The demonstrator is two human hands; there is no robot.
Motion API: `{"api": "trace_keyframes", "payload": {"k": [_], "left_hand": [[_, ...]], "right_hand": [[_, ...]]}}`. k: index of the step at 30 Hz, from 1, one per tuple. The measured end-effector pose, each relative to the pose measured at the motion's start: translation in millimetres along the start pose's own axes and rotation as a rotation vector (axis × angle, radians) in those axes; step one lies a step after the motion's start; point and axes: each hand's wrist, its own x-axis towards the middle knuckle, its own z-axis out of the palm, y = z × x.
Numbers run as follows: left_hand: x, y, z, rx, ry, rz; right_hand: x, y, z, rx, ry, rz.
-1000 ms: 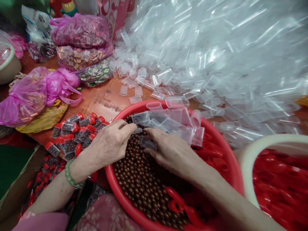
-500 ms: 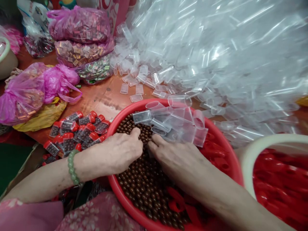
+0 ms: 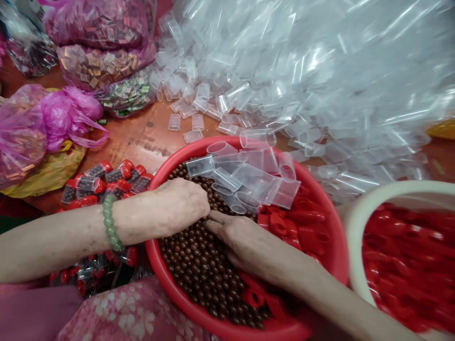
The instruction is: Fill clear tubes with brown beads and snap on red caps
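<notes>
A red basin holds a heap of small shiny brown balls, several clear plastic tubes and red plastic caps. My left hand, below a green bead bracelet, is closed in a fist over the balls near the basin's left side. Whatever its curled fingers grip is hidden. Close against it, my right hand reaches across the basin with its fingers drawn together over the balls. Its fingertips and anything in them are partly hidden. Below its wrist lie a few loose red caps.
Ball-filled tubes with red caps lie left of the basin, more beneath my left forearm. A large pile of clear tubes covers the back right. A cream tub of red parts stands right. Pink bags sit back left.
The view has shifted, so the basin appears slightly further left and higher. My right hand has moved left and down across the balls, closer to my left hand, whose fingers now face further away.
</notes>
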Motion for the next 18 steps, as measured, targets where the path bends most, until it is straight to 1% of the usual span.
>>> {"api": "trace_keyframes", "payload": {"k": [2,4,6,8,11,13,16,18], "left_hand": [[3.2,3.7,-1.9,-0.005,-0.035,0.040],[3.5,5.1,-1.7,0.017,-0.107,0.090],[2.4,2.9,2.4,0.034,-0.189,0.133],[1.2,-2.5,9.8,0.001,-0.218,0.162],[0.1,-11.6,20.8,-0.146,-0.148,0.181],[-0.8,-15.6,23.6,-0.250,-0.108,0.187],[-4.8,-18.4,20.3,-0.394,-0.055,0.167],[-9.8,-19.6,16.3,-0.490,0.011,0.130]], "right_hand": [[-3.8,4.9,1.8,0.169,0.026,-0.021],[-8.5,9.6,4.4,0.385,0.066,-0.043],[-14.3,13.0,6.1,0.541,0.106,-0.047],[-20.9,14.7,5.7,0.627,0.130,-0.033],[-30.7,14.6,2.4,0.689,0.137,-0.008],[-36.1,14.2,0.7,0.703,0.152,0.009],[-41.7,14.6,0.9,0.699,0.243,0.029],[-42.8,14.9,2.3,0.673,0.326,0.041]]}}
